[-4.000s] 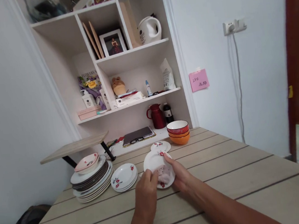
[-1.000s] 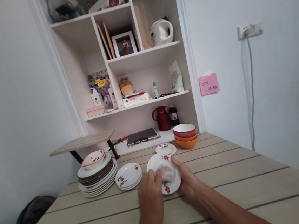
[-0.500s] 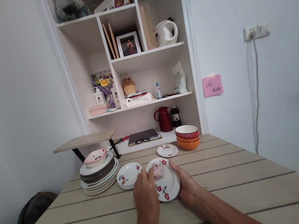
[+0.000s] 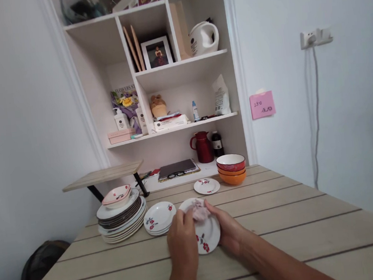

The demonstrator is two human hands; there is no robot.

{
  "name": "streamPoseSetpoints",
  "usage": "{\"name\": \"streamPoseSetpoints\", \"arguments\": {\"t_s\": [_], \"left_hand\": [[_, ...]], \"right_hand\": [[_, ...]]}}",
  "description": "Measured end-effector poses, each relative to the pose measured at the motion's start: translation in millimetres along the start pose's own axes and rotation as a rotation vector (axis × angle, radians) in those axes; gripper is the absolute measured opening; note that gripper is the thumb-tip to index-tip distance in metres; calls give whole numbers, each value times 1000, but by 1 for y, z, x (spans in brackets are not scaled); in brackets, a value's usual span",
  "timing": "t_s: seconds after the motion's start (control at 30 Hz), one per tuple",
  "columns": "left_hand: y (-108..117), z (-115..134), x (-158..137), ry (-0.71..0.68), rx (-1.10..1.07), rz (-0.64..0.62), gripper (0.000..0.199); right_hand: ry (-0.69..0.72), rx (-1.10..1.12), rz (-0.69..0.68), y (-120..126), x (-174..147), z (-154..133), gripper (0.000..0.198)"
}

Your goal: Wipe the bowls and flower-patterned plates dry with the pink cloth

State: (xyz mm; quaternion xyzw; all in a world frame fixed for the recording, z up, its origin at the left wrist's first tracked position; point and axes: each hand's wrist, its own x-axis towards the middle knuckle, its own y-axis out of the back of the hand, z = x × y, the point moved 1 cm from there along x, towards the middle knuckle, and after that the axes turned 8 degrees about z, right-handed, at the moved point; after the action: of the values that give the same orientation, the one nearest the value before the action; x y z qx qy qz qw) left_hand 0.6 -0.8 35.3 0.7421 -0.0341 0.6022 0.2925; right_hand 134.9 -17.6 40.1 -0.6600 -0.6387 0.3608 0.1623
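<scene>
A small white plate with red flowers is tilted above the table's near side. My right hand grips it by its right rim, thumb on top. With my left hand, fingers closed, I hold a crumpled pale pink cloth against the plate's upper face. Just left of my left hand sits a short stack of matching flowered plates. One more flowered plate lies flat farther back.
At the table's left stands a tall stack of plates, topped by square pink-rimmed bowls. Red and orange bowls are stacked at the back right. A small raised wooden shelf stands at the back left. Behind are a red jug and shelving.
The pink cloth has shifted slightly up and right on the plate, covering the upper flower. The camera view has moved slightly.
</scene>
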Motion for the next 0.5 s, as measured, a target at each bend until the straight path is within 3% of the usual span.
{"name": "streamPoseSetpoints", "arguments": {"t_s": [0.07,0.17,0.37,0.5], "left_hand": [[-2,-9,1,85,72,-1,23],[-1,-11,1,101,82,-22,20],[3,17,-2,-123,-186,-103,27],[6,21,-1,-189,-304,-58,35]], "right_hand": [[16,2,68,-4,-2,2,46],[8,78,92,-6,-4,-4,48],[76,174,51,5,-5,-27,47],[39,104,54,1,-9,-21,45]]}}
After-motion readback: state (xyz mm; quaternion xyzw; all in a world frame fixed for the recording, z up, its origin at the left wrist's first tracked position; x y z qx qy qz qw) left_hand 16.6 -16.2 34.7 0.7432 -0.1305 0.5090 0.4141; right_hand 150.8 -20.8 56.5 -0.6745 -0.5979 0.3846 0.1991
